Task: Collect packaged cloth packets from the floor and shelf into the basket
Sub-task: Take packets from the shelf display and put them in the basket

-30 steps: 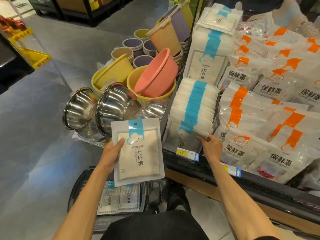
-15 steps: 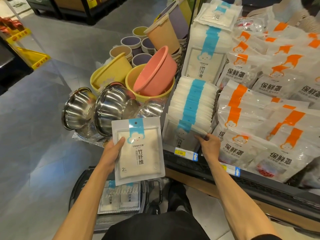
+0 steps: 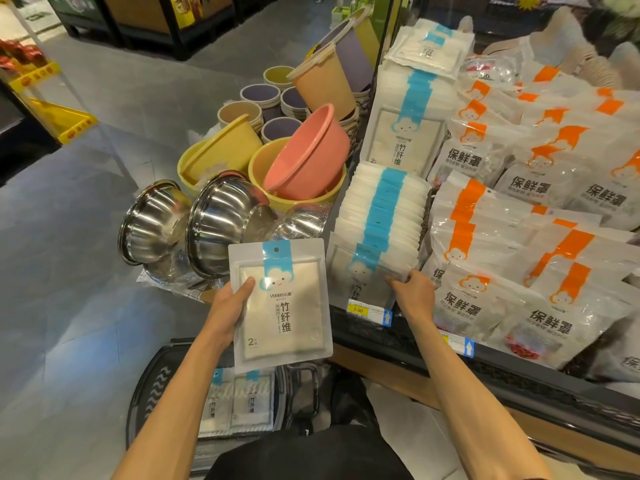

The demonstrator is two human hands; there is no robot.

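Little has moved: my left hand (image 3: 230, 308) still grips a cloth packet (image 3: 282, 317) above the basket (image 3: 152, 386). My right hand (image 3: 414, 296) keeps pinching the front packet (image 3: 356, 278) on the shelf (image 3: 360, 329), not yet pulled free.

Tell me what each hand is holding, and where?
Left hand grips a cloth packet by its left edge; right hand pinches the front packet in the shelf row at its right edge.

— What's printed on the packet (image 3: 282, 306)?
— "yunlei", then "竹纤维", and a "2" low down.
— The orange bags (image 3: 485, 306)?
— "保鲜罩".
— Any price?
— The yellow tag (image 3: 357, 310) on the shelf (image 3: 519, 374) edge reads "3.00"
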